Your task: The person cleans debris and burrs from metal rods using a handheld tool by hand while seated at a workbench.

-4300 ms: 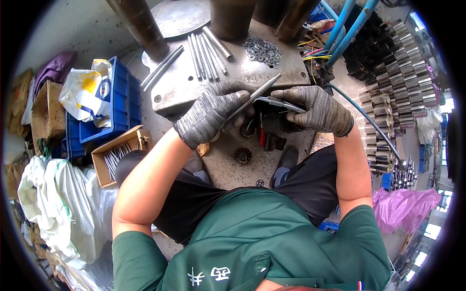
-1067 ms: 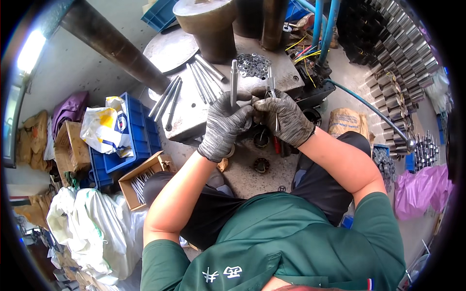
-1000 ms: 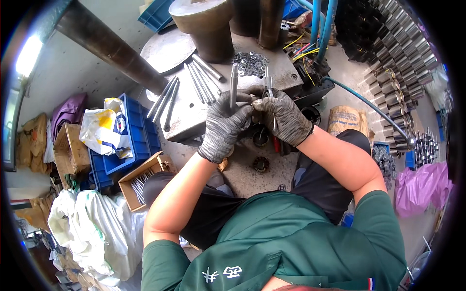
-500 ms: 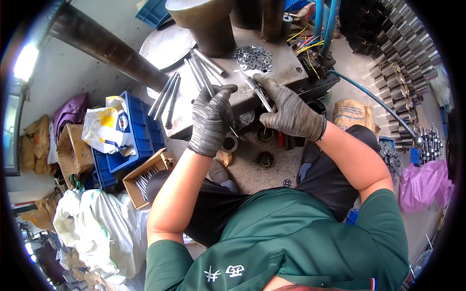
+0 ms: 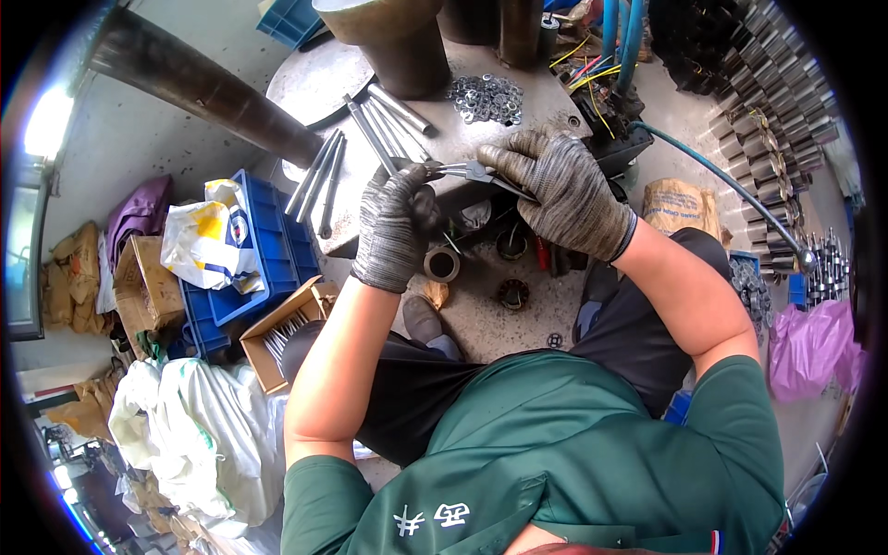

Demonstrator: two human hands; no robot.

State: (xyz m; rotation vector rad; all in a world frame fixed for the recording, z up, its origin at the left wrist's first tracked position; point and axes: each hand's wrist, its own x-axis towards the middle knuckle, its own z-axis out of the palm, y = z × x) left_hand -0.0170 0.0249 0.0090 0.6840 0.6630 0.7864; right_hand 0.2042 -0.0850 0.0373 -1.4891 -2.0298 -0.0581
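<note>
My left hand, in a grey knit glove, is closed around the lower end of a metal rod that points up and away over the bench. Held in my gloved right hand is a pair of pliers. Their slim jaws point left and reach the fingertips of my left hand. Whatever lies between the jaws is hidden by those fingers. Several loose metal rods lie just beyond my left hand on the metal bench. Another group of rods rests at the bench's left side.
A heap of small metal rings lies behind the pliers. Thick metal cylinders stand at the back. Blue crates and an open carton are on the left. A blue-green hose and stacked metal sleeves are on the right.
My right hand has turned, swinging the pliers from a steep slant to nearly level. Their jaws have come over to my left fingertips. My left hand keeps hold of the rod.
</note>
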